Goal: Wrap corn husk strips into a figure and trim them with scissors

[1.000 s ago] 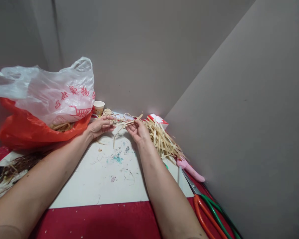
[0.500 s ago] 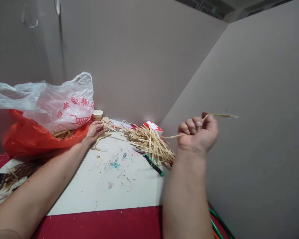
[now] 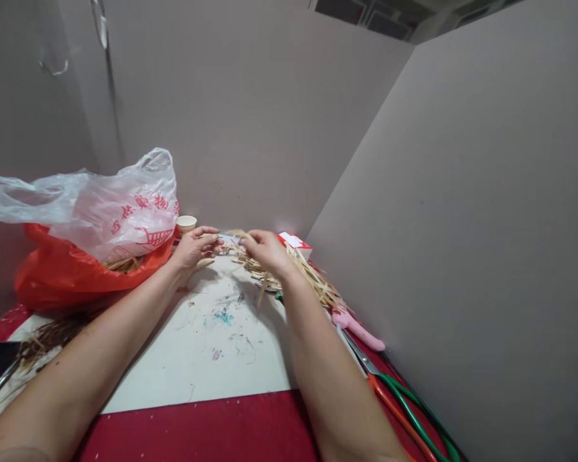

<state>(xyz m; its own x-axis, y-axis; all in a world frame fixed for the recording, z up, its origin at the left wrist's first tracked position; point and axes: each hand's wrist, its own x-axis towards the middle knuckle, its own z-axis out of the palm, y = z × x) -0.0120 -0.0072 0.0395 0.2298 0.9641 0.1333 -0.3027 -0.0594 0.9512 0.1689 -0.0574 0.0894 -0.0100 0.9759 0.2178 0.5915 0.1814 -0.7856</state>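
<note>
My right hand point(image 3: 266, 251) is pinched on a thin, pale straw-coloured strip of flat plant fibre point(image 3: 237, 233), which lies over the far part of the tabletop point(image 3: 197, 430), between my two hands. From the fingertips of my right hand its visible length runs leftward, roughly crosswise, towards my left hand point(image 3: 198, 247); the right hand is the nearer, being on it. My left hand is half curled, thumb and fingers narrowly apart, and I cannot tell whether it has a fine end caught. The strip looks narrow, dry and slightly bowed, blurred along its edge. A loose heap of similar straw-coloured strips point(image 3: 320, 282) lies beside and partly behind my right wrist, and a crumpled red plastic bag point(image 3: 67, 279) sits left of my left hand.
</note>
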